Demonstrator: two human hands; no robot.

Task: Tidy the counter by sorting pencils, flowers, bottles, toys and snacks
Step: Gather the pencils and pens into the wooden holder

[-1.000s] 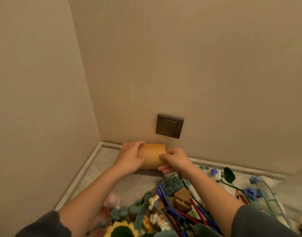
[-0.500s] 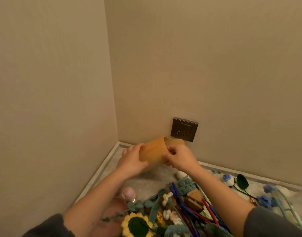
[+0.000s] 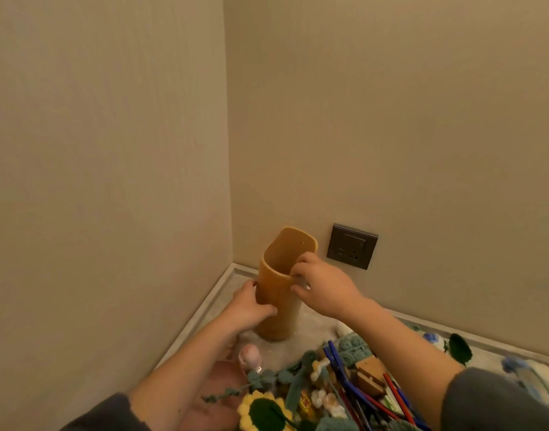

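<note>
A tall orange-brown holder (image 3: 279,293), open at the top with a raised back flap, stands upright in the counter's far left corner. My left hand (image 3: 251,309) grips its lower side. My right hand (image 3: 323,287) pinches its rim at the right. Near me lies a heap: blue and red pencils (image 3: 360,387), a crocheted sunflower (image 3: 263,409), green crocheted stems (image 3: 267,376), a small pink toy (image 3: 250,357) and a brown block (image 3: 371,373).
Beige walls meet in the corner behind the holder. A dark wall socket (image 3: 352,246) sits just right of it. The grey counter (image 3: 316,325) has a raised pale edge along both walls. Blue crocheted flowers (image 3: 515,365) and a dark green leaf (image 3: 459,349) lie at the right.
The holder lay on its side between both hands a second ago; it has been turned upright and set down in the corner. My view has shifted left.
</note>
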